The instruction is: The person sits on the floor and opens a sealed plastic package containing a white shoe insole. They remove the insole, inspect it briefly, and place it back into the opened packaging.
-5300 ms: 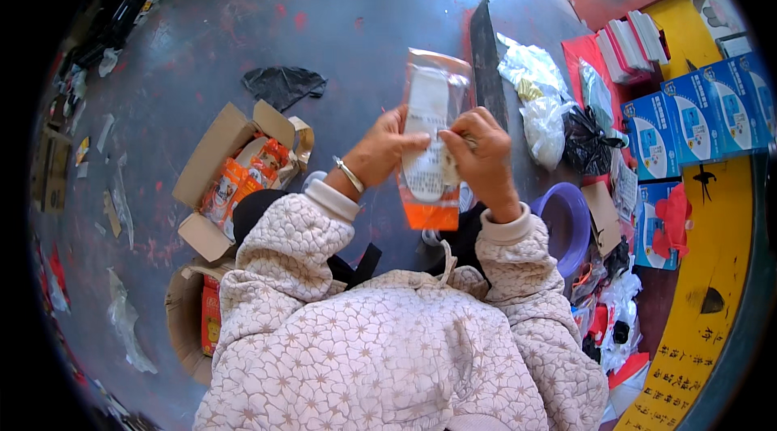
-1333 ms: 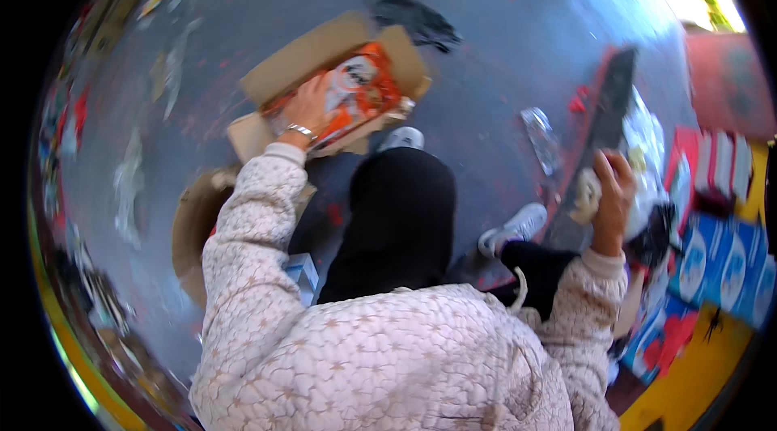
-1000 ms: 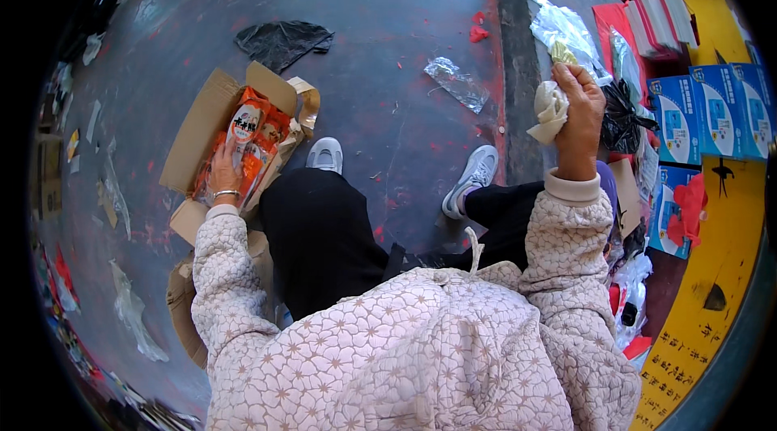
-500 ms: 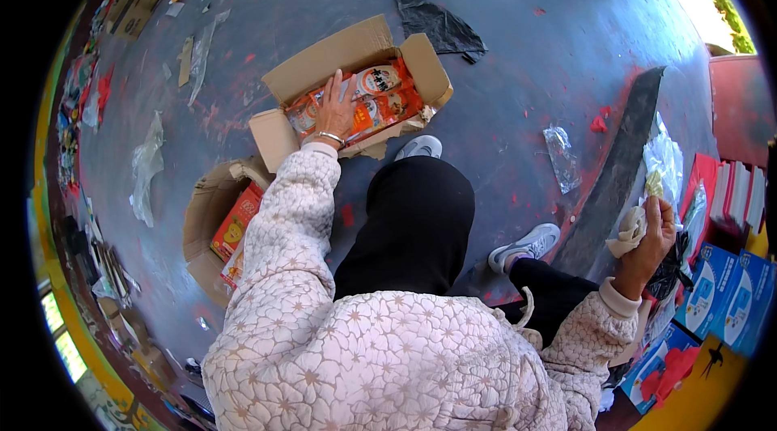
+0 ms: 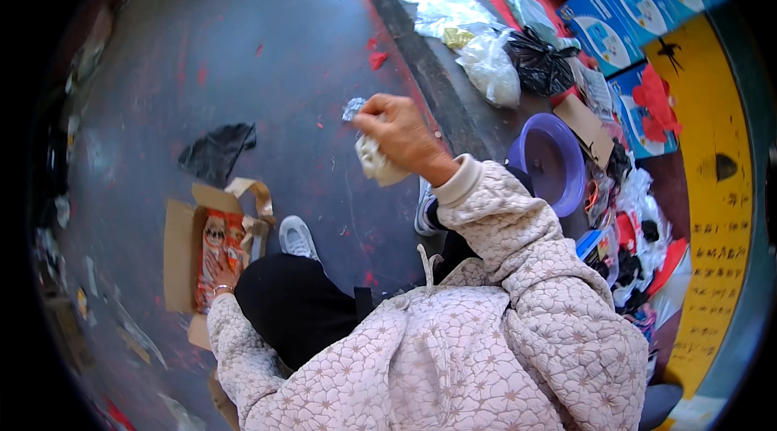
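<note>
My left hand (image 5: 222,271) rests with its fingers apart on orange-red packets (image 5: 212,229) inside an opened cardboard box (image 5: 180,257) at the lower left. The packets fill the part of the box that shows. Near the middle, my right hand (image 5: 402,135) is raised over the floor, its fingers pinched together. A crumpled off-white cloth (image 5: 375,161) hangs from it; whether this is a rag or a glove I cannot make out. Just beyond those fingers, a shiny clear wrapper (image 5: 353,109) shows, seemingly on the floor.
A black plastic sheet (image 5: 218,153) lies past the box. To the right are a dark strip (image 5: 429,67), white plastic bags (image 5: 490,67), a black bag (image 5: 541,63), a purple basin (image 5: 522,148) and blue boxes (image 5: 603,34). Mixed scraps are heaped beside the yellow board (image 5: 712,245).
The view has turned to the right. My right hand has come in from the right side to the front of my body, still with the cloth. My left hand stays on the packets.
</note>
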`<state>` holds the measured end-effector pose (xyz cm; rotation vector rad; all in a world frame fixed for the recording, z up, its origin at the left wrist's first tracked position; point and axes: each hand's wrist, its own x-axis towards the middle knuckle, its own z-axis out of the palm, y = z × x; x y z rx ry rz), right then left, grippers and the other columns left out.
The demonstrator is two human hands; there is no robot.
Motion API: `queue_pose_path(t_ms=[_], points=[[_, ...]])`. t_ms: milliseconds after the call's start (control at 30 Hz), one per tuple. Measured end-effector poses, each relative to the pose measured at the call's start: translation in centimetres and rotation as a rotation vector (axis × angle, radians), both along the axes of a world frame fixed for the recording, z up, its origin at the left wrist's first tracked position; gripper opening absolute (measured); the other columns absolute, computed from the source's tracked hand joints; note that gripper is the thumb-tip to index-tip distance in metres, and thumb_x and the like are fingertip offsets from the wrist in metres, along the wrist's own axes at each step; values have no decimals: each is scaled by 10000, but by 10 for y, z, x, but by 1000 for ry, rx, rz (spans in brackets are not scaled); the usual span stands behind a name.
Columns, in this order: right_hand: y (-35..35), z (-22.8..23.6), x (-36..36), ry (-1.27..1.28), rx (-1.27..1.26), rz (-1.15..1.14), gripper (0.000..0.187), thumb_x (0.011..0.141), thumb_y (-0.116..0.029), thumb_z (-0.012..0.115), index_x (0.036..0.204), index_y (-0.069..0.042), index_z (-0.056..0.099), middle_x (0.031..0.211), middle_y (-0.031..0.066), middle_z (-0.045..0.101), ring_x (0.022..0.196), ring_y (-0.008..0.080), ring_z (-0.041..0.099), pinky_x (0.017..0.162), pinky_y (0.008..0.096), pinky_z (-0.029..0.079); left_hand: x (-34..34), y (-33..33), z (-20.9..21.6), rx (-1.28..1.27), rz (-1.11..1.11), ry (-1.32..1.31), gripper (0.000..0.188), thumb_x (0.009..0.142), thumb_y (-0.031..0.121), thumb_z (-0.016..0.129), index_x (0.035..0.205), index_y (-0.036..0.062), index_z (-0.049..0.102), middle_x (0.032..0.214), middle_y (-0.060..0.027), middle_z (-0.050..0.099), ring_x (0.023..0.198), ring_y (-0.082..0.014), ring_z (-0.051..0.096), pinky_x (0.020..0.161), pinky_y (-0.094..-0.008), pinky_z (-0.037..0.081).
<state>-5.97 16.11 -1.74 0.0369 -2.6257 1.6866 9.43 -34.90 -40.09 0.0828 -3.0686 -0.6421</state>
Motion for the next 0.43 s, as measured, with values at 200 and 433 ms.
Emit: queue_pose_path(t_ms=[200, 433], points=[[5, -2, 9, -102, -202, 6, 211, 760, -158, 599, 774, 51, 623, 694, 80, 605, 640, 117, 560, 586, 261, 457, -37, -16, 99, 109, -99, -258, 855, 762, 204, 619, 1419, 109, 79, 1404, -228, 253, 1286, -382, 271, 1053, -447, 230], [3, -11, 12, -102, -385, -161, 213, 786, -213, 580, 769, -11, 646, 705, 85, 619, 665, 152, 574, 640, 286, 470, -110, 86, 288, 962, 401, -229, 533, 856, 179, 551, 1335, 51, 357, 1277, -151, 469, 1184, -206, 455, 959, -283, 363]])
